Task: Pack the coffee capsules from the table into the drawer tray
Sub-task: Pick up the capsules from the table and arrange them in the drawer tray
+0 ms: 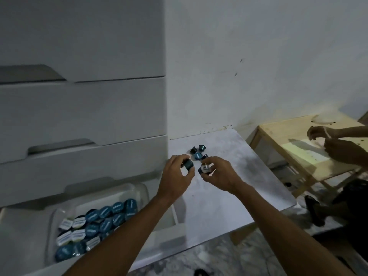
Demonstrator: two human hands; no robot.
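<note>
One capsule (pixel 188 163) is pinched in the left hand (pixel 178 176), a second capsule (pixel 205 168) in the right hand (pixel 220 175), over the table (pixel 229 196); each is best set lid-up in the tray (pixel 65 211).

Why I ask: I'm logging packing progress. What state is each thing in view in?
Left hand: fingers grip a dark capsule.
Right hand: fingers grip a second capsule.
Loose capsules: lying on the table, not yet packed.
Bottom drawer: pulled open.
Tray: partly filled with packed capsules.
Upper drawers: closed.
</note>
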